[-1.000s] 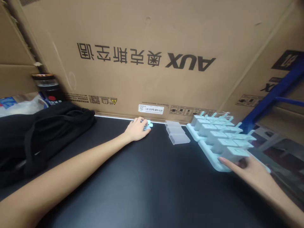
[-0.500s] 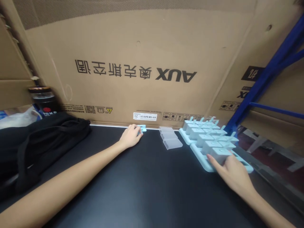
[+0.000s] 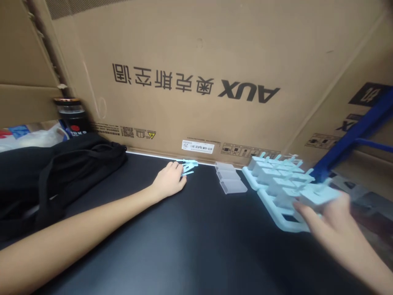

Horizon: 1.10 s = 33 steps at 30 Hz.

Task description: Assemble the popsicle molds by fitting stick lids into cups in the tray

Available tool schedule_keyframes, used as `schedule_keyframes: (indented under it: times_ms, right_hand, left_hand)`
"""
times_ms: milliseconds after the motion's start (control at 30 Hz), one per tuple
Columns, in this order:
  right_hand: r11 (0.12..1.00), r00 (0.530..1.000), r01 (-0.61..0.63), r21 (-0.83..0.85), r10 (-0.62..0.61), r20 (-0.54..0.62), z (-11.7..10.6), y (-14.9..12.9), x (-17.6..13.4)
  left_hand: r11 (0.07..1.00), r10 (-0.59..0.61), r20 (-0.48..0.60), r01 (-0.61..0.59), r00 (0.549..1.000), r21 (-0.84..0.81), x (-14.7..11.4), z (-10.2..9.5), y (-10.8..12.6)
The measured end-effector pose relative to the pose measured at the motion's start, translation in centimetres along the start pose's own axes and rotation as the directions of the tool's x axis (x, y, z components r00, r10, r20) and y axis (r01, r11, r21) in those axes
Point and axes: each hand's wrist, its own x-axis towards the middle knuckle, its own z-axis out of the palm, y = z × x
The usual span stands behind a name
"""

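My right hand (image 3: 330, 223) grips a pale blue popsicle mould (image 3: 317, 196) between thumb and fingers, raised at the near end of the mould rack (image 3: 270, 207). Its stick handle points up. Several more popsicle moulds (image 3: 278, 180) stand in the rack in rows, their handles upright. At the far edge of the table, my left hand (image 3: 170, 179) is closed over a small bunch of light blue popsicle sticks (image 3: 189, 166), whose ends stick out past the fingertips. The fingers hide the rest of the sticks.
A clear ribbed plastic piece (image 3: 231, 178) lies between the hands on the black table (image 3: 196, 237). Black fabric bag (image 3: 70, 172) and dark jar (image 3: 72, 114) are at left. A large cardboard box (image 3: 172, 110) walls off the back; a blue metal frame (image 3: 353, 135) stands right.
My right hand has lifted the near popsicle mould up and to the right, baring a slot in the rack. More sticks show fanned out at my left hand. The view has shifted slightly.
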Motion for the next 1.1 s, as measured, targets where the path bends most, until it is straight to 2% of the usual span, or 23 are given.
schedule_keyframes:
  times_ms: [100, 167, 233, 367, 467, 600, 800, 900, 1000, 1067, 1100]
  right_hand:
    - [0.981, 0.969, 0.18, 0.073, -0.19, 0.16, -0.2, -4.8, 1.3]
    - [0.951, 0.914, 0.301, 0.064, -0.307, 0.266, 0.5, -8.0, 2.4]
    - [0.908, 0.854, 0.417, 0.032, -0.403, 0.33, 1.7, -10.9, 3.6]
    - [0.793, 0.773, 0.597, -0.125, -0.526, 0.355, 4.7, -15.3, 5.8]
    - [0.684, 0.717, 0.692, -0.23, -0.613, 0.332, 6.5, -17.1, 7.2]
    - [0.601, 0.676, 0.736, -0.31, -0.659, 0.329, 7.7, -17.9, 8.4]
    - [0.593, 0.672, 0.74, -0.317, -0.663, 0.33, 7.9, -18.0, 9.4]
    - [0.616, 0.661, 0.749, -0.243, -0.67, 0.338, 8.2, -19.0, 9.3]
    - [0.653, 0.66, 0.746, -0.129, -0.699, 0.277, 8.9, -21.6, 8.6]
    - [0.638, 0.634, 0.767, -0.074, -0.735, 0.238, 9.5, -23.7, 8.2]
    - [0.621, 0.616, 0.781, -0.06, -0.753, 0.231, 9.8, -24.8, 8.0]
  left_hand:
    - [0.998, 0.062, 0.031, -0.061, 0.998, -0.021, 0.2, 0.2, -0.1]
    - [0.996, 0.086, 0.035, -0.084, 0.996, -0.033, 0.4, 0.2, -0.1]
    - [0.998, 0.057, 0.013, -0.056, 0.998, -0.029, 0.5, 0.2, -0.1]
    - [0.995, -0.097, 0.005, 0.097, 0.995, -0.017, 0.6, 0.0, -0.2]
    - [0.994, -0.064, 0.036, 0.067, 0.997, -0.085, 0.7, -0.1, -0.3]
    - [0.975, 0.076, -0.015, -0.077, 0.997, -0.208, 1.1, 0.3, -0.8]
    - [0.863, 0.148, -0.106, -0.181, 0.983, -0.472, 1.8, 0.6, -1.6]
    - [0.882, 0.076, -0.259, -0.186, 0.963, -0.432, 2.2, -0.2, -2.7]
    - [0.884, -0.078, -0.451, -0.147, 0.889, -0.443, 2.5, -1.1, -5.3]
    - [0.867, -0.134, -0.488, -0.136, 0.863, -0.479, 2.5, -1.5, -7.6]
    - [0.863, -0.125, -0.464, -0.135, 0.877, -0.486, 2.5, -1.7, -8.6]
